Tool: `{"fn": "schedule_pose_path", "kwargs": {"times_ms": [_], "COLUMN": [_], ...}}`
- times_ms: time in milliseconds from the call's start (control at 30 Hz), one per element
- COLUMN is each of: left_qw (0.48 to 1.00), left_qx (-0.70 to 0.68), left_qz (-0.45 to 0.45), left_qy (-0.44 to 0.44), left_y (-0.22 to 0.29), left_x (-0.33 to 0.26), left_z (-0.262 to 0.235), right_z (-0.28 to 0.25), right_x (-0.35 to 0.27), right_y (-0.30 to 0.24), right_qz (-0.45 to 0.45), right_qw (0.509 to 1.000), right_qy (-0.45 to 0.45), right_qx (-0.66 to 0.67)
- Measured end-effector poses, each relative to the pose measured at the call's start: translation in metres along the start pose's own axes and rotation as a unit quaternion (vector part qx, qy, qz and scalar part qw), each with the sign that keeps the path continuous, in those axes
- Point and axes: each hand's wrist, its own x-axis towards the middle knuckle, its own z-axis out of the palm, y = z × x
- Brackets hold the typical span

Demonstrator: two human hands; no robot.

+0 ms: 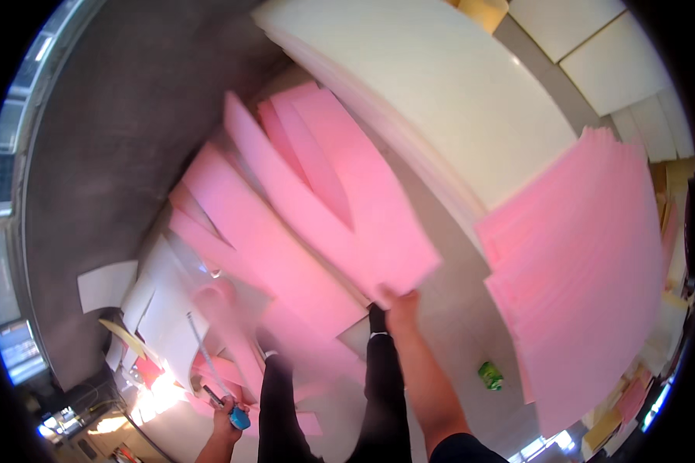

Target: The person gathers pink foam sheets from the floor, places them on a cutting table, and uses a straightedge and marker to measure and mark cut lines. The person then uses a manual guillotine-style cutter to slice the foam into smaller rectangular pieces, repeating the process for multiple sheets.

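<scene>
My left hand [225, 420] is closed round what looks like a blue tape measure [240, 419], with a thin pale blade stretching out past it toward the floor. A short dark stick-like thing [212, 395] shows in the same hand; its kind I cannot make out. My right hand [401, 302] grips the near edge of a long pink foam sheet [316, 166] that leans with others away from me. Left of it lies another long pink sheet [262, 231], its near end by my feet. Pink offcuts [235, 324] by the left hand are blurred.
A tall stack of cream sheets [432, 85] stands at the far right, with a stack of pink sheets [579, 285] nearer. White sheets [174, 316] and scraps lie at the left by a dark wall [108, 154]. A crumpled green packet [490, 376] rests on the floor.
</scene>
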Motion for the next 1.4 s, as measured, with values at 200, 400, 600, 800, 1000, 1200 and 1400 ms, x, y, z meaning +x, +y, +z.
{"fn": "schedule_pose_path", "kwargs": {"times_ms": [200,400,600,800,1000,1200,1400], "left_qw": [0.990,0.968,0.974,0.941,0.840,0.764,0.814], "left_qx": [-0.118,-0.203,-0.188,-0.319,-0.522,-0.548,-0.377], "left_qz": [-0.077,-0.129,-0.103,-0.099,0.015,0.039,0.185], "left_qy": [-0.014,0.073,0.070,0.050,0.149,0.338,0.402], "left_y": [-0.056,-0.116,-0.216,-0.383,-0.648,-0.755,-0.710], "left_x": [-0.143,-0.227,-0.277,-0.355,-0.469,-0.615,-0.586], "left_z": [-0.010,-0.046,-0.103,-0.130,-0.191,-0.235,-0.313], "right_z": [0.142,0.103,0.032,0.051,0.005,-0.149,-0.267], "right_x": [-0.247,-0.331,-0.264,-0.368,-0.593,-0.801,-0.939], "right_y": [-0.152,-0.185,-0.221,-0.236,-0.120,0.028,0.091], "right_qz": [-0.434,-0.402,-0.187,-0.371,-0.350,-0.376,-0.178], "right_qw": [0.702,0.583,0.832,0.710,0.570,0.171,0.015], "right_qy": [-0.514,-0.628,-0.470,-0.494,-0.660,-0.815,-0.898], "right_qx": [-0.233,-0.323,-0.228,-0.337,-0.343,-0.405,-0.402]}}
